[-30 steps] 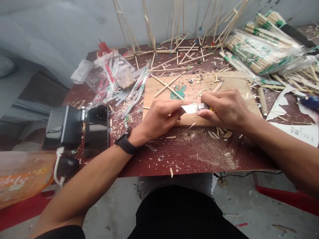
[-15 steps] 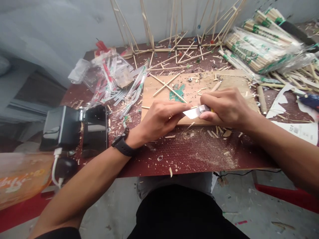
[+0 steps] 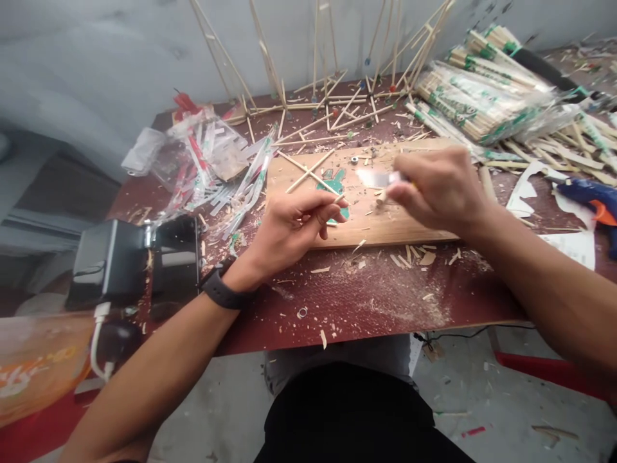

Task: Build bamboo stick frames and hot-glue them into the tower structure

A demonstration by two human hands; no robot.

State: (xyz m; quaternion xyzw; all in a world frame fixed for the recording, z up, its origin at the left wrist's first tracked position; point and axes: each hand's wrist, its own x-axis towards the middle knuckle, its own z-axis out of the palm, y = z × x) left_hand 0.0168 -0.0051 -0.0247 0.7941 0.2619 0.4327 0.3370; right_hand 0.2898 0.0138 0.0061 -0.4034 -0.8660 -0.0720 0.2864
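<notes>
My left hand (image 3: 296, 222), with a dark watch on its wrist, is closed in a pinch over the left part of a wooden board (image 3: 380, 222). A thin wooden stick (image 3: 340, 199) pokes out at its fingertips, the rest hidden by the fingers. To the right, above the board, my right hand (image 3: 436, 186) is wrapped round a knife (image 3: 378, 179). The wide blade points left, smeared by motion and apart from the stick. Just beyond my left hand, two crossed wooden sticks (image 3: 308, 172) lie on the board by a green animal-shaped print (image 3: 339, 183).
A frame of joined sticks (image 3: 328, 103) stands against the wall. Bagged chopsticks (image 3: 475, 103) are heaped at the back right, beside a blue glue gun (image 3: 578, 191). Plastic wrappers (image 3: 212, 151) and a black box (image 3: 108, 257) lie left. Shavings litter the red tabletop (image 3: 289, 321).
My right hand has lifted the knife up and away from my left fingertips. The left hand has shifted slightly left and turned, so the stick tip shows. The whole view has shifted a little.
</notes>
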